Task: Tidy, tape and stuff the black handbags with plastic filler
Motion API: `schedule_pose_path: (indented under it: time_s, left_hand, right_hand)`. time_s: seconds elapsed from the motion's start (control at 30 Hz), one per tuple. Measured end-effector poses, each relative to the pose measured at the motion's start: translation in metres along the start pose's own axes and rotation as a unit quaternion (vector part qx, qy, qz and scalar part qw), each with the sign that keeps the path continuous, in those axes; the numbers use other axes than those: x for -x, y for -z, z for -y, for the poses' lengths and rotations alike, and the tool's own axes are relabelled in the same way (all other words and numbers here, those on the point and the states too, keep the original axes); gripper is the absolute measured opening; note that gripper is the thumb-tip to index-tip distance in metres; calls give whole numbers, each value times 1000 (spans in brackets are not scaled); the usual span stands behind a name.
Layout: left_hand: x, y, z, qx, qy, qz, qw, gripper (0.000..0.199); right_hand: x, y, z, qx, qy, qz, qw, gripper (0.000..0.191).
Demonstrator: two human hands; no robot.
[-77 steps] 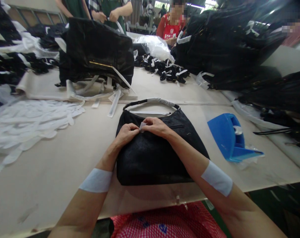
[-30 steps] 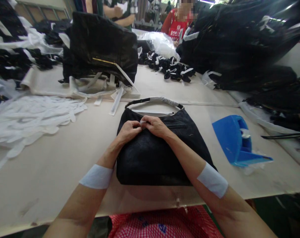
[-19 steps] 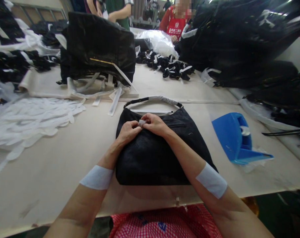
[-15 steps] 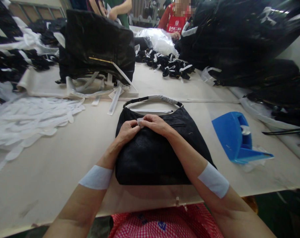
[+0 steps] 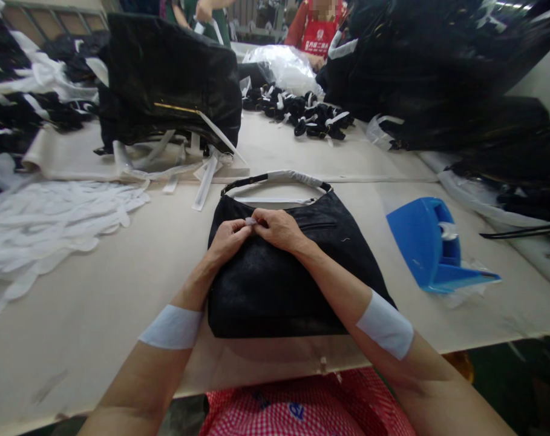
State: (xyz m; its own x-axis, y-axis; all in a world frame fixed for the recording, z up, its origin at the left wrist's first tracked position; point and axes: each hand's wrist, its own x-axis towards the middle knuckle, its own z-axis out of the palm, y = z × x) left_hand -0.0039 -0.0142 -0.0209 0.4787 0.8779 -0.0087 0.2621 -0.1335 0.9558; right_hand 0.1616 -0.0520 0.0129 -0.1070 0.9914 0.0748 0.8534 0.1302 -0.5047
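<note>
A black handbag (image 5: 275,284) lies flat on the pale table in front of me, its handle (image 5: 297,175) partly wrapped in white and pointing away. Over the bag's upper left part, my left hand (image 5: 229,239) and my right hand (image 5: 277,229) meet fingertip to fingertip. Pinched between them is a small whitish translucent piece (image 5: 250,222), perhaps wrapping or tape; its kind is unclear. Both hands have closed fingers, and what lies beneath the fingertips is hidden. To the right of them a zip (image 5: 320,226) runs across the bag.
White strips (image 5: 61,224) are heaped on the left. A blue dustpan-like holder (image 5: 424,242) stands on the right. Farther back are a large black bag (image 5: 170,79), a pile of black straps (image 5: 297,109), more black bags (image 5: 438,79) and two people at work.
The whitish piece shows less now, as my fingers have drawn closer around it. My view has shifted slightly. A person at the back has moved their hands.
</note>
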Motion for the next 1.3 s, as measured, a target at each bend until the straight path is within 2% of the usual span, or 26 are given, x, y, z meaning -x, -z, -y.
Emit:
schedule_pose_path:
  time_s: [0.2, 0.3, 0.37, 0.43, 0.53, 0.67, 0.77, 0.87, 0.97, 1.17, 1.3]
  left_hand:
    - [-1, 0, -1, 8, 18, 0, 1000, 26]
    - [-1, -1, -1, 21, 1, -34, 999, 25]
    - [-1, -1, 0, 35, -2, -52, 998, 27]
    - [0, 0, 0, 45, 11, -46, 998, 29]
    - [2, 1, 0, 44, 25, -28, 998, 26]
    - [3, 3, -2, 13, 20, -17, 1000, 29]
    - [2, 4, -3, -34, -11, -28, 999, 26]
    - [0, 4, -2, -87, -40, -38, 995, 23]
    - [-1, 4, -1, -106, -25, -24, 994, 23]
    - [1, 4, 1, -43, 15, -20, 999, 25]
    - [1, 4, 2, -27, 17, -26, 999, 26]
  right_hand:
    - [1, -2, -4, -49, 12, 3, 999, 13]
    - [0, -1, -6, -119, -11, 3, 993, 17]
    - [-1, -1, -7, -159, -33, 11, 987, 26]
    - [-2, -1, -9, -185, -47, 22, 981, 34]
    - [-2, -2, -13, -206, -48, 32, 977, 32]
    - [0, -2, -14, -173, -34, 13, 984, 22]
    - [0, -3, -10, -118, -18, 7, 993, 11]
    - [-1, -5, -6, -59, -29, 10, 998, 6]
    - [-2, -6, -3, -21, -48, 12, 999, 5]
    - [0, -5, -6, -142, -41, 5, 989, 15]
    - [1, -5, -7, -139, -63, 0, 988, 7]
